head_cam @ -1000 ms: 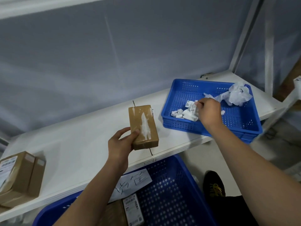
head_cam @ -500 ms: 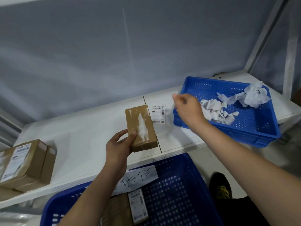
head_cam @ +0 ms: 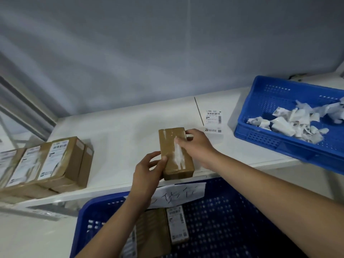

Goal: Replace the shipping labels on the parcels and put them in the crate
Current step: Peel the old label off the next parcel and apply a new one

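A brown cardboard parcel [head_cam: 174, 146] with white label residue on its top is held over the front of the white table [head_cam: 119, 131]. My left hand [head_cam: 149, 168] grips its near left edge, thumb on top. My right hand [head_cam: 197, 144] grips its far right side, a finger lying on the top face. A fresh white shipping label [head_cam: 213, 121] lies flat on the table just beyond the parcel. Below the table edge stands a big blue crate [head_cam: 232, 220] holding labelled parcels [head_cam: 176, 226] and a handwritten paper sign [head_cam: 178, 194].
A shallow blue tray [head_cam: 260, 138] at the right holds several crumpled old labels [head_cam: 290, 123]. A stack of labelled brown parcels [head_cam: 50, 164] sits at the table's left end. A grey wall runs close behind the table.
My right hand left the blue tray, crossed leftward over the table and took hold of the parcel. The view swung left, bringing more of the parcel stack into sight.
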